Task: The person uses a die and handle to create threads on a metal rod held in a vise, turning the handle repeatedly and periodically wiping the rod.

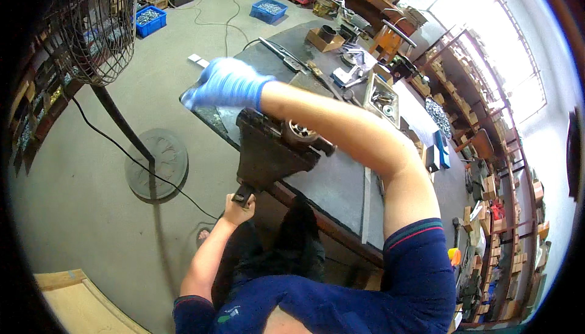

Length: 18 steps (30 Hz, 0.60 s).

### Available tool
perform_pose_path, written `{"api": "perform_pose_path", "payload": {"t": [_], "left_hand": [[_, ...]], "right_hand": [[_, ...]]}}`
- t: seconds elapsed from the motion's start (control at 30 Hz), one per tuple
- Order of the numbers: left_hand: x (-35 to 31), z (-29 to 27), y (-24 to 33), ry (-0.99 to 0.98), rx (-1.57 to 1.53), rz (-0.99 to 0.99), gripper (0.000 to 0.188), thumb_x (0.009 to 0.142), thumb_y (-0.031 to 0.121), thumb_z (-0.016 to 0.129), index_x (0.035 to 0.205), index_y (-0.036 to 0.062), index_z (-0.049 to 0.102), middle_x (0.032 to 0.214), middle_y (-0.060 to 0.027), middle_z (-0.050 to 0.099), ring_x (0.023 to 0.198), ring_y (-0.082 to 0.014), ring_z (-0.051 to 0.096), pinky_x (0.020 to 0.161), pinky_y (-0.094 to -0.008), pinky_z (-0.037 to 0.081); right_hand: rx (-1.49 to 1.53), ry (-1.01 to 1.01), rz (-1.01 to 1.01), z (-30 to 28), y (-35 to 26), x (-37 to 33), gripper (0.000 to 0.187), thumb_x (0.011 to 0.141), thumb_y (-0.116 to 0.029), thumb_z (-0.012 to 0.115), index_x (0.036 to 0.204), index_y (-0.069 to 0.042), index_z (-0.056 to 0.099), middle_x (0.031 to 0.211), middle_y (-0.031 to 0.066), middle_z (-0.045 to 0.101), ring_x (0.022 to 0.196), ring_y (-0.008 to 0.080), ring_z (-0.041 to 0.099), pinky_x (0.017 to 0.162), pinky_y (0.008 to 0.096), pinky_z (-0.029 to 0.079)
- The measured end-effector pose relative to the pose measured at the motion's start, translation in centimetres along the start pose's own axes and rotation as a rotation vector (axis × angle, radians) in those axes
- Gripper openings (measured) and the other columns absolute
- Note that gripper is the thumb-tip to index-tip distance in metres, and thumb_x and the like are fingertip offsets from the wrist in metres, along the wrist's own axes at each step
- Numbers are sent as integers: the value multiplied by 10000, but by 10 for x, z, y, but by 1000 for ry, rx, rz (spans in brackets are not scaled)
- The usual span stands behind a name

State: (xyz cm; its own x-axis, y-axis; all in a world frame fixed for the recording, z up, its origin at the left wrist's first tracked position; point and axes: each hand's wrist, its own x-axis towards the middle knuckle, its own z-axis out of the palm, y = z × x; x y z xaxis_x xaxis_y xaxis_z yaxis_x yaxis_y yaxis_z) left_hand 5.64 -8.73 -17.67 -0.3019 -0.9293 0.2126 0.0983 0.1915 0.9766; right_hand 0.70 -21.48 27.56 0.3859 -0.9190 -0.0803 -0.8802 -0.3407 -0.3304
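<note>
A dark metal bench vise [268,154] is fixed at the near left edge of the workbench [329,194]. My left hand [239,210], bare, is closed around the dark handle end [244,195] below the vise. A round metal part with a ringed, bearing-like face [300,130] sits by the vise jaws, partly covered by my right forearm. My right hand [226,85], in a blue glove, reaches across above the vise to the bench corner. Its fingers are curled and slightly blurred; what they hold is hidden. A small white strip [198,61] shows just past its knuckles.
Hand tools [283,55], a cardboard box [325,40] and a tray of metal parts [382,99] lie on the bench. A caged stand fan [91,29] with a round base [156,163] stands left, its cable [140,172] crossing the floor. Blue bins [268,11] stand farther off.
</note>
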Motion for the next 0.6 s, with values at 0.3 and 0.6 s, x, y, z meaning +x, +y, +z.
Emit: {"api": "perform_pose_path", "payload": {"t": [0.3,0.6], "left_hand": [[2,-12,91,-270,793,93,86,684,150,588,702,70,610,696,-107,625,664,-287,607,576,-393,472],[-2,-14,103,-172,697,32,102,696,174,579,770,129,634,706,-139,621,701,-356,609,624,-451,495]], "right_hand": [[-116,363,-835,66,-20,-207,236,680,-309,685,715,-86,616,834,87,496,818,274,506,837,484,415],[1010,1227,-31,100,100,-273,451,912,-338,493,1256,-47,483,1065,92,507,976,205,513,824,336,454]]}}
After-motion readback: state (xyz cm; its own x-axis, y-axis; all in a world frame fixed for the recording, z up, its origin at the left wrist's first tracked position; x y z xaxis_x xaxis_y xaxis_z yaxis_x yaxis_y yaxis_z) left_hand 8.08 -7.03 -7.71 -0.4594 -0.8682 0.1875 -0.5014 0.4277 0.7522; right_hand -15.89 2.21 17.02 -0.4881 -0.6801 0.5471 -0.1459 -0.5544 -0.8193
